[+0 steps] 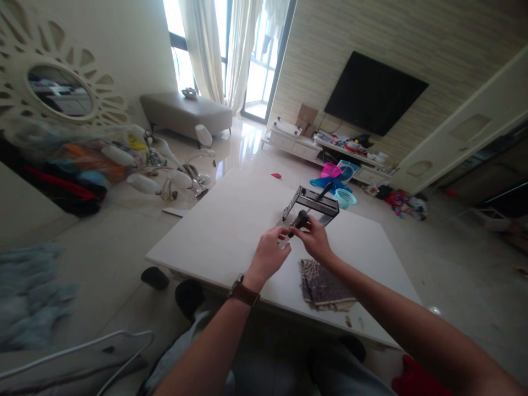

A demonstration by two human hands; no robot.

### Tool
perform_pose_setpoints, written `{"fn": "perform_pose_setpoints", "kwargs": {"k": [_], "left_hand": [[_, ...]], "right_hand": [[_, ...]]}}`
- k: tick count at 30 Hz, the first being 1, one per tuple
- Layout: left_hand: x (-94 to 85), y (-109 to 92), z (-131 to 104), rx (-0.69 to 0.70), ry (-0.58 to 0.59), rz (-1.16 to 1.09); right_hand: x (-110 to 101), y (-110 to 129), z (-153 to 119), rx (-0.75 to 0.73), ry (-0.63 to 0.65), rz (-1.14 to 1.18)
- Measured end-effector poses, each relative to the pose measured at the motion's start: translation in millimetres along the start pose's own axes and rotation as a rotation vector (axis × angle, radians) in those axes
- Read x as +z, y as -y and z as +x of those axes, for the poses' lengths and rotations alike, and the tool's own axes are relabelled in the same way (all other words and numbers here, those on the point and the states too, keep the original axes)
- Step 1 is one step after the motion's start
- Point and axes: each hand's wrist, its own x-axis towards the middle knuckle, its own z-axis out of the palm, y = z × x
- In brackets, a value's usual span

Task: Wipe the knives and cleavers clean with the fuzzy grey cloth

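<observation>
A black metal frame device (pixel 317 201) with a dark handle stands on the white table (pixel 231 220). My right hand (pixel 315 239) is closed on a small black knob-like part (pixel 300 220) at the near side of the frame. Just left of that part is my left hand (pixel 270 254), its fingers apart and their tips close to the black part; nothing is seen in its grasp. Below my right hand lies a folded patterned dark cloth (pixel 325 286) on the table.
Small items (pixel 348 320) lie at the table's near edge. Beyond the table are a blue basket (pixel 345 198), a pink basket (pixel 330 170) and a low TV cabinet (pixel 292 144). To the left, a chandelier (pixel 177 179) rests on the floor near a grey bench (pixel 187 113).
</observation>
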Motion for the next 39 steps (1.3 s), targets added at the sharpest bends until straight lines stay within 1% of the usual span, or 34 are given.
{"fn": "perform_pose_setpoints", "kwargs": {"k": [3, 5, 8, 12, 14, 16, 19, 21, 23, 25, 28, 29, 30, 32, 34, 37, 39], "left_hand": [[8.0, 1, -1, 0.073, -0.041, -0.006], [9.1, -1, -2, 0.097, -0.064, -0.033], [7.9, -7, -4, 0.14, -0.058, -0.066], [6.7, -13, -7, 0.133, -0.078, -0.066], [6.7, -13, -7, 0.121, -0.089, -0.037], [6.6, -12, -8, 0.123, -0.09, -0.001], [6.4, -9, -9, 0.131, -0.084, -0.006], [6.3, -7, -10, 0.139, -0.095, -0.052], [6.6, -5, -11, 0.145, -0.118, -0.115], [7.3, -3, -12, 0.141, -0.152, -0.174], [7.7, 1, -12, 0.101, -0.201, -0.228], [7.4, 3, -11, 0.084, -0.226, -0.245], [6.9, 4, -9, 0.069, -0.26, -0.266], [5.5, 6, -6, 0.057, -0.325, -0.307], [5.2, 9, -2, 0.071, -0.405, -0.323], [11.8, 9, 5, 0.077, -0.526, -0.299], [22.3, 4, 13, 0.082, -0.601, -0.309]], "right_hand": [[-4, 14, -9, -0.007, 0.013, -0.01], [-4, 23, -18, -0.011, 0.013, 0.008], [-2, 33, -31, -0.036, 0.01, 0.019], [-1, 41, -42, -0.087, -0.002, 0.002], [-3, 43, -47, -0.101, 0.014, -0.003], [-7, 41, -56, -0.131, 0.009, -0.061], [-13, 30, -82, -0.179, -0.082, -0.262], [-14, 15, -104, -0.15, -0.164, -0.37], [-12, -4, -124, -0.097, -0.228, -0.407], [-9, -24, -138, -0.077, -0.251, -0.408], [-5, -44, -147, -0.029, -0.245, -0.426], [-3, -48, -148, 0.011, -0.197, -0.453], [-2, -49, -148, 0.062, -0.113, -0.478], [1, -48, -149, 0.154, 0.085, -0.474], [4, -43, -150, 0.198, 0.269, -0.461], [11, -35, -154, 0.147, 0.507, -0.479], [14, -31, -157, 0.12, 0.588, -0.438]]}}
